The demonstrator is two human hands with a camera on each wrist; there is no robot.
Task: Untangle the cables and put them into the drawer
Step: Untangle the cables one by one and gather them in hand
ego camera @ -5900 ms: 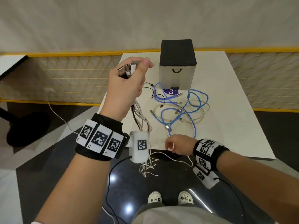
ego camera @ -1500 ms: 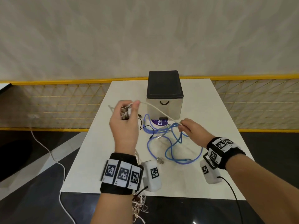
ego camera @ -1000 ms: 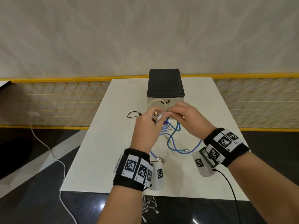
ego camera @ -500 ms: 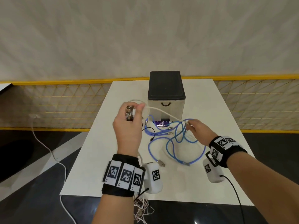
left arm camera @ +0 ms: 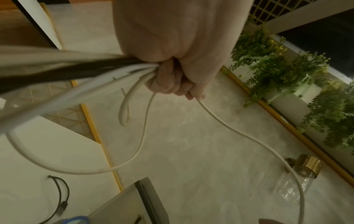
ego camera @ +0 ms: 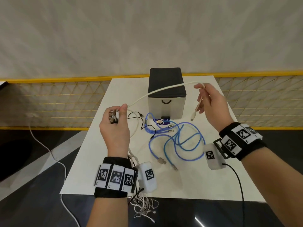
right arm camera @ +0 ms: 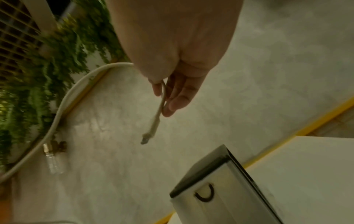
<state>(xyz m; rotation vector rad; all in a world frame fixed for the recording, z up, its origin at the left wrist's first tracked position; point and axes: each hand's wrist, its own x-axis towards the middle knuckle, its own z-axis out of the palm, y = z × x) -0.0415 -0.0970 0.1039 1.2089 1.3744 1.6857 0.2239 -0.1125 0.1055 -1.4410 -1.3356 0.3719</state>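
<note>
My left hand (ego camera: 114,126) grips a bundle of cable plugs (ego camera: 113,115) above the table's left side; the cables hang below my wrist (left arm camera: 80,84). A white cable (ego camera: 164,90) stretches from that bundle to my right hand (ego camera: 209,102), which pinches it near its end, raised right of the drawer box. Its plug (ego camera: 193,116) (right arm camera: 148,136) dangles under the fingers. A blue cable tangle (ego camera: 178,140) and a thin black cable (ego camera: 139,119) lie on the table (ego camera: 101,153). The small drawer box (ego camera: 166,95) with a black top stands shut, its handle (ego camera: 166,101) facing me.
A yellow-framed mesh fence (ego camera: 57,95) runs behind the table. A white cord (ego camera: 49,153) trails over the dark floor on the left. Loose white cable ends (ego camera: 144,208) hang past the table's near edge. Green plants (left arm camera: 287,75) show in the wrist views.
My right hand has risen and swung right, away from the blue tangle, pulling the white cable free so its plug hangs in the air. The left hand kept its grip and barely moved.
</note>
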